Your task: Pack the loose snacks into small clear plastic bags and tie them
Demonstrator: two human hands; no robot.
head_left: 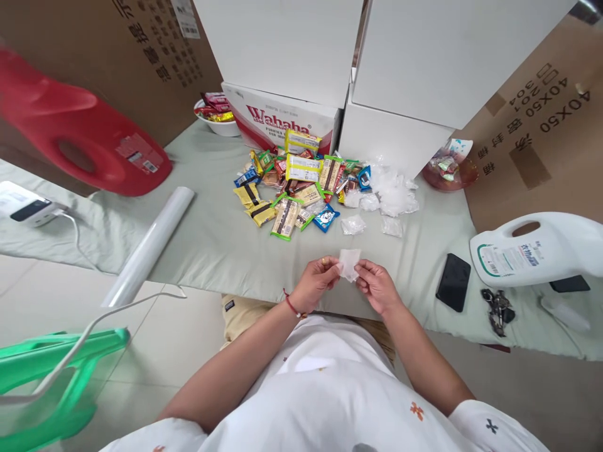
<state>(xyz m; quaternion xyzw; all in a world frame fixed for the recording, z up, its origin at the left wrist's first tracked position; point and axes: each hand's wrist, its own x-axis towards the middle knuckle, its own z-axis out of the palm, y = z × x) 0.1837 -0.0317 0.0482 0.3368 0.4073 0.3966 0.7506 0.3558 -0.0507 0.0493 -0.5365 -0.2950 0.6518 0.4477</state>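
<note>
From the head camera, the left hand (315, 282) and right hand (377, 287) pinch a small, crinkly clear plastic bag (349, 262) between their fingers, just above the near edge of the cloth-covered tabletop (221, 245). Beyond lie glossy snack packets (292, 185) and more loose clear bags (393, 191).
</note>
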